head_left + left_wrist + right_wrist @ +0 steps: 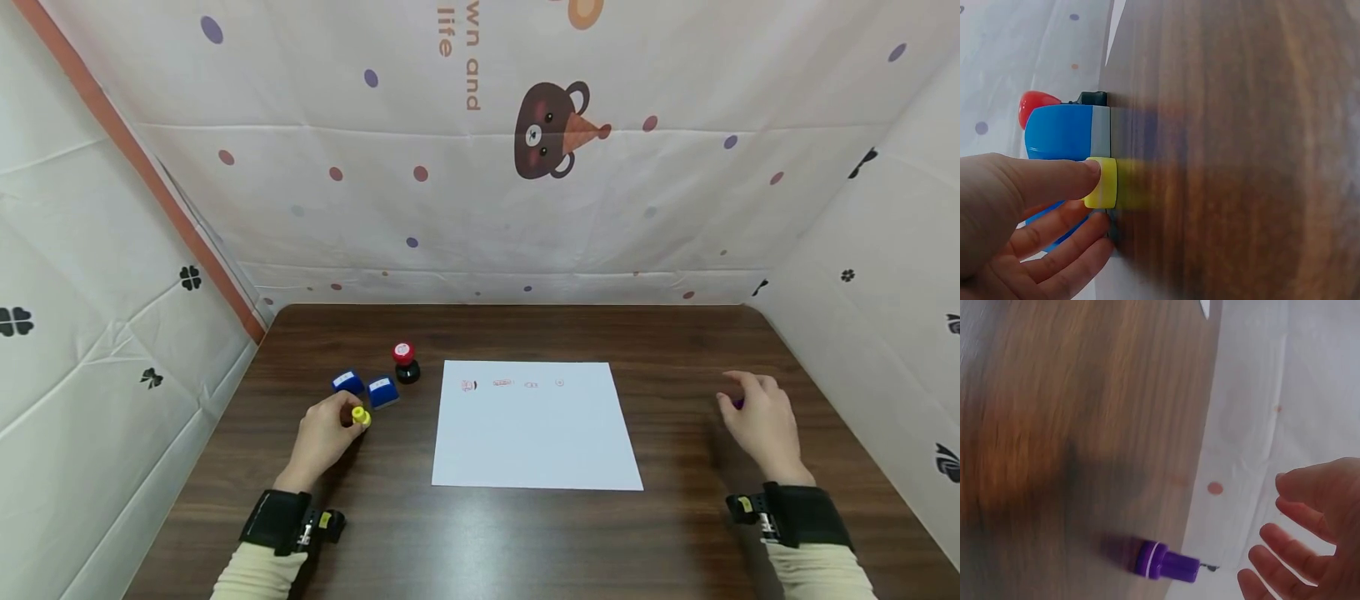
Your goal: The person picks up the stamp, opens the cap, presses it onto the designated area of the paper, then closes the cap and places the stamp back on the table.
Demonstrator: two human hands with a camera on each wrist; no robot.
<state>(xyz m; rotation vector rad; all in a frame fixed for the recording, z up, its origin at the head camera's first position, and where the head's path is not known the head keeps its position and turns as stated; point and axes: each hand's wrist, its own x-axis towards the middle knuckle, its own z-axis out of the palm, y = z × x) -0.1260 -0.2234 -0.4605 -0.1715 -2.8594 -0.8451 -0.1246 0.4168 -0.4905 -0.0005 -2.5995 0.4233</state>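
My left hand [321, 440] pinches a small yellow stamp [362, 416] between thumb and fingers. In the left wrist view the yellow stamp [1105, 190] has its base against the tabletop. Just beyond it are two blue stamps [383, 392] [1060, 132] and a red-topped stamp with a black base [406, 371]. At the right, my right hand [763, 421] hovers with loosely bent fingers around nothing. Close by stands a purple stamp [1175, 562], apart from the fingers in the right wrist view. From the head view the hand mostly hides it.
A white sheet of paper [528, 437] lies mid-table, with a row of small red marks along its far edge. The brown wooden table [480, 542] meets a patterned cloth backdrop [450, 217] at the back and cloth at both sides.
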